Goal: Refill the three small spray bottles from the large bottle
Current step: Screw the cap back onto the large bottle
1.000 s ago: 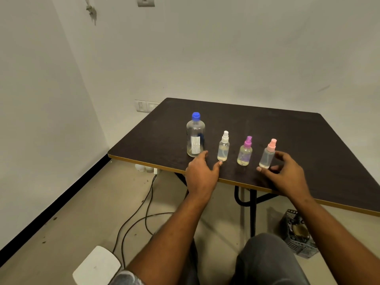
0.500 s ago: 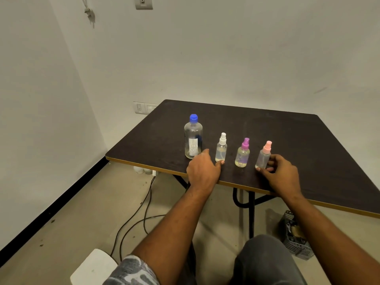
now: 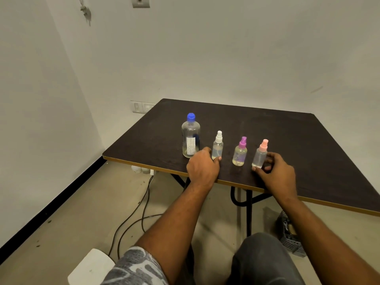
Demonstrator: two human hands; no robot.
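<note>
On the dark table (image 3: 287, 136) four bottles stand in a row near the front edge. The large clear bottle (image 3: 190, 138) with a blue cap is leftmost. Then come the white-capped spray bottle (image 3: 218, 146), the purple-capped spray bottle (image 3: 240, 154) and the pink-capped spray bottle (image 3: 260, 155). My left hand (image 3: 203, 167) rests flat at the table edge between the large bottle and the white-capped one, its thumb tip at the white one's base. My right hand (image 3: 276, 172) has thumb and fingers around the base of the pink-capped bottle, which stands upright on the table.
The table stands in a corner between white walls, with a wall socket (image 3: 141, 106) behind its left corner. Cables (image 3: 131, 219) run over the floor under the table. A dark crate (image 3: 290, 233) sits on the floor at right, a white object (image 3: 90, 268) at bottom left.
Both hands stay at almost the same spots by the bottles. The bottles have not moved; only the view has shifted slightly.
</note>
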